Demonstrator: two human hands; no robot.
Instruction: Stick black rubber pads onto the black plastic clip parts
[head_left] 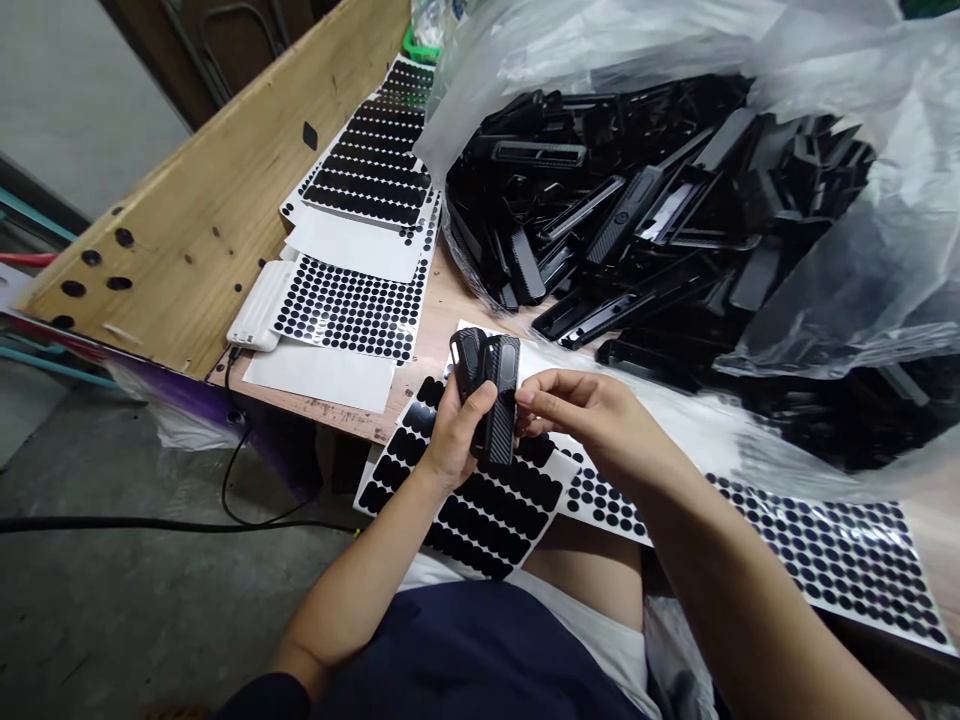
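My left hand point(450, 440) is wrapped round a long black plastic piece point(501, 410) with a carbon-fibre pattern and a smooth oval pad near its top. A second black piece point(466, 355) is held beside it, partly hidden by the first and by my thumb. At the first piece's right edge, my right hand point(581, 405) has thumb and index finger pinched together; whatever is between them is too small to make out. Below both hands, a sheet of black oblong stickers point(480, 515) lies across my lap and the table edge.
A large clear plastic bag point(825, 330) full of black plastic pieces point(622, 215) fills the right. Sheets of round black stickers point(349, 305) lie at left, near a white device point(259, 305) with a cable. A wooden board point(225, 170) borders the table's left side.
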